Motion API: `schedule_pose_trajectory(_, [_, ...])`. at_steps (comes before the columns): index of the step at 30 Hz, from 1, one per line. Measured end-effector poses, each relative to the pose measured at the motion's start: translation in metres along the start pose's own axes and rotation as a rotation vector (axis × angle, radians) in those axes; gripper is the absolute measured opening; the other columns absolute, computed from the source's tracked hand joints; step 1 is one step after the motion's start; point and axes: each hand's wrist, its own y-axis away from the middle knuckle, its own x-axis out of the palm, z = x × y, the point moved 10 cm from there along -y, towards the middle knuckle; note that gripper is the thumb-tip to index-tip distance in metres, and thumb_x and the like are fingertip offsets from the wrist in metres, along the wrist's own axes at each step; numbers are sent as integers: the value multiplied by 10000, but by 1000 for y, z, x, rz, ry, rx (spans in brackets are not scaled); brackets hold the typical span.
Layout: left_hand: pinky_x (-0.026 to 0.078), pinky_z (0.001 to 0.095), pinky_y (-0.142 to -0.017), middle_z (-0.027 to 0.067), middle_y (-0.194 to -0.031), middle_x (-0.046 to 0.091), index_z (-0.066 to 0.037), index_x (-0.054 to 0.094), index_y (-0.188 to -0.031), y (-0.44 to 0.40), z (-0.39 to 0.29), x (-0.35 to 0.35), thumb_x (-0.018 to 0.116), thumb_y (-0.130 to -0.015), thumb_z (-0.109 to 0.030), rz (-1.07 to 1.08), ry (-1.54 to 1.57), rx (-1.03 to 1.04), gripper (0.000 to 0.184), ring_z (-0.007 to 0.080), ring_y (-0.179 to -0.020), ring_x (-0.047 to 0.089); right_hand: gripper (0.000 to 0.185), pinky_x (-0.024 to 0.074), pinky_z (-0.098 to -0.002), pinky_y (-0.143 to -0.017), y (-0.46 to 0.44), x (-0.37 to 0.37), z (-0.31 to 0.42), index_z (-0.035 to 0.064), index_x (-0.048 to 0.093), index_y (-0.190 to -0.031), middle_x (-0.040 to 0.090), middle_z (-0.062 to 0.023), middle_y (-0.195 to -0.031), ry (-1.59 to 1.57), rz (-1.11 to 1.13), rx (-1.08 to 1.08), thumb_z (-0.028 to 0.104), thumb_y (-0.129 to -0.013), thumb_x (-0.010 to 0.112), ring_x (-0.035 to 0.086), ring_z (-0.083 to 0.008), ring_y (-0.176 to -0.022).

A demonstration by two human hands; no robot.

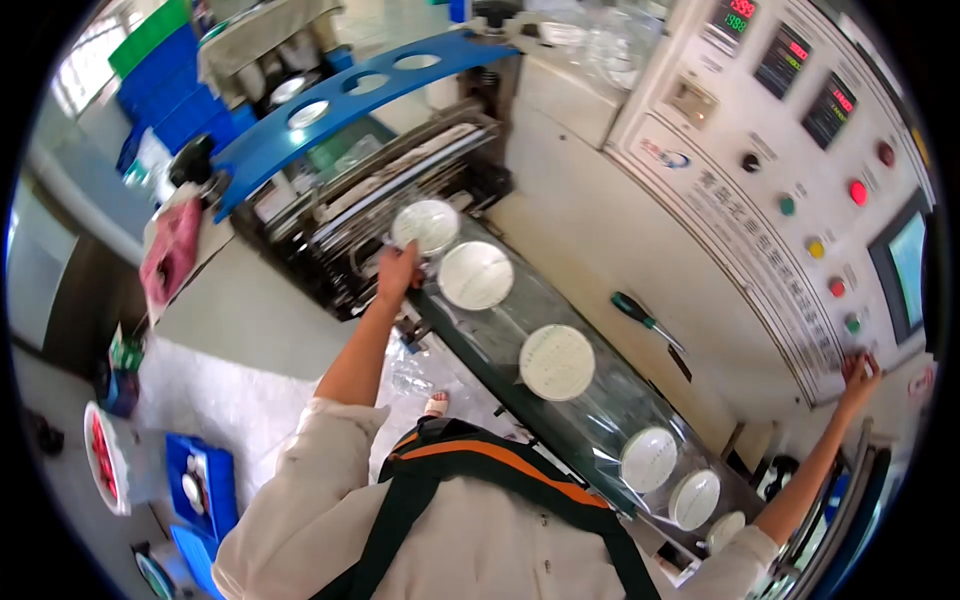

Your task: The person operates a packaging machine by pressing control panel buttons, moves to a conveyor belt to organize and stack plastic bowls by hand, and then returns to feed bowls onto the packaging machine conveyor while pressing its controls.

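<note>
My left hand [400,270] is at the upper end of the conveyor, its fingers curled at the near edge of a white round disc [427,226]. Whether it grips the disc or the clear film beside it is hidden. Just beyond lies a second white disc [476,276], and a third disc [557,362] sits midway down the belt [500,340] under clear film. My right hand [860,377] reaches to the lower corner of the control panel [700,180], fingertips pinched together against it. What they touch there is too small to make out.
More discs [649,459] lie toward the belt's lower end. A green-black screwdriver [640,315] rests on the ledge beside the belt. A blue plate with round holes [365,82] spans the machine's rollers. Blue crates [200,485] and a white bucket [130,460] stand at lower left.
</note>
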Motion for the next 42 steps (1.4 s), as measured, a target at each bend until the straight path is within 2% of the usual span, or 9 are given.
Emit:
schedule_pose_trajectory(2, [417,348,-425,102,-583,553,-22,516,-883,-18,30,0,507,-807,-233,39,-223,-99,225,205,-454,534,364,518,-277,-616,33,18,29,16,436,-1087,616,-151,-873,-116,-94,130,207,-822,597,614,-188,-725])
schedule_pose_trajectory(4, [401,325,-390,84,-574,525,-44,516,-910,-36,56,1,496,-828,-224,130,-77,-95,199,185,-432,497,309,521,-292,-635,57,39,48,-8,566,-902,626,-114,-755,66,-7,123,294,-841,547,625,-191,-695])
schedule_pose_trajectory(5, [393,314,-372,75,-570,511,-55,517,-923,-45,66,2,490,-839,-219,190,57,-87,187,175,-421,479,305,527,-295,-629,74,56,58,-18,561,-892,624,-124,-763,-251,-19,45,282,-861,512,627,-201,-680])
schedule_pose_trajectory(6, [385,302,-355,66,-566,497,-65,517,-937,-56,75,0,485,-849,-214,244,157,-72,175,165,-410,461,288,533,-306,-627,83,71,60,-30,541,-905,616,-143,-826,-133,-55,200,252,-870,498,625,-215,-701])
schedule_pose_trajectory(8, [324,242,-311,24,-488,418,-50,429,-717,-31,39,-1,543,-827,-352,108,70,2,341,107,-359,404,273,535,-298,-619,98,96,89,-46,467,-996,598,-171,-821,-276,-100,114,190,-868,513,622,-220,-712])
schedule_pose_trajectory(14, [335,251,-349,38,-496,449,-6,479,-747,-15,19,2,508,-833,-385,133,48,39,390,117,-370,421,232,527,-276,-550,89,111,133,-27,425,-1013,597,-162,-772,-294,-126,-47,109,-853,524,616,-190,-661])
schedule_pose_trajectory(18, [367,258,-339,66,-546,486,-2,461,-792,-19,29,3,545,-813,-380,177,70,37,388,131,-393,458,220,532,-290,-545,75,98,119,-14,424,-1011,600,-164,-787,-42,-149,-98,127,-866,511,616,-197,-654])
schedule_pose_trajectory(23, [391,264,-357,52,-496,505,-11,528,-734,0,2,-1,546,-807,-340,49,-55,39,338,139,-389,497,203,497,-223,-500,42,85,79,50,447,-1002,614,-121,-729,-83,-82,-99,169,-862,534,597,-136,-588])
schedule_pose_trajectory(42, [383,246,-333,80,-561,527,65,523,-810,2,4,2,556,-791,-252,58,96,-52,320,142,-401,509,284,518,-250,-621,33,78,62,38,432,-1061,584,-112,-874,70,-32,-29,222,-868,528,590,-147,-752])
